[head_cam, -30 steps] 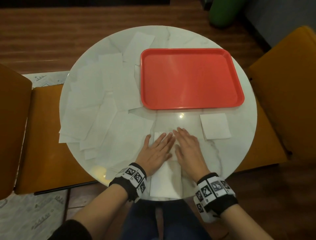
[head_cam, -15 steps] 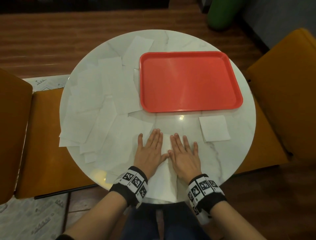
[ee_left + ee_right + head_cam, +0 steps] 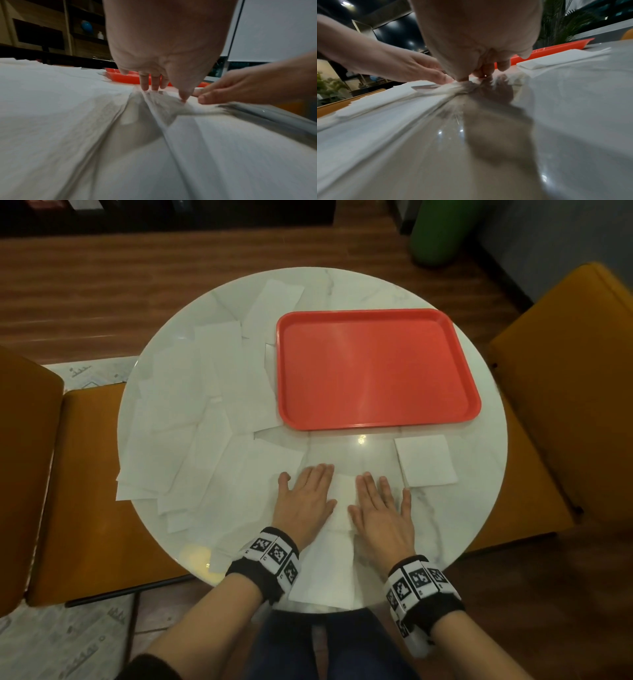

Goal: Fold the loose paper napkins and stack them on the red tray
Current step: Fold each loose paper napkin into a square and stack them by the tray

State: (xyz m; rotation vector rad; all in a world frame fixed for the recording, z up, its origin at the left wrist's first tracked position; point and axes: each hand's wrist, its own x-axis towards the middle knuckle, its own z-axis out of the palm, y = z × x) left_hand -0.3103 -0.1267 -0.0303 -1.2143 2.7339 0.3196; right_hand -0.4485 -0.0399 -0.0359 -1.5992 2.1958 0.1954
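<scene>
A long white napkin (image 3: 337, 546) lies at the near edge of the round marble table (image 3: 472, 508), its near end hanging past the rim. My left hand (image 3: 305, 498) and my right hand (image 3: 380, 505) press flat on it side by side, fingers straight, a strip of napkin showing between them. The red tray (image 3: 375, 368) sits empty at the far right of the table. One folded square napkin (image 3: 425, 460) lies just in front of the tray's near right corner. Several loose napkins (image 3: 191, 419) overlap across the left half of the table.
Orange chairs stand to the left (image 3: 85, 491) and right (image 3: 565, 405) of the table. A green object (image 3: 442, 231) stands on the wooden floor beyond the table. My dark trouser legs (image 3: 329, 645) show below the near rim.
Both hands have slid apart over the napkin, the left one leftwards and the right one rightwards, with fingers spread flatter. More of the napkin shows between them now.
</scene>
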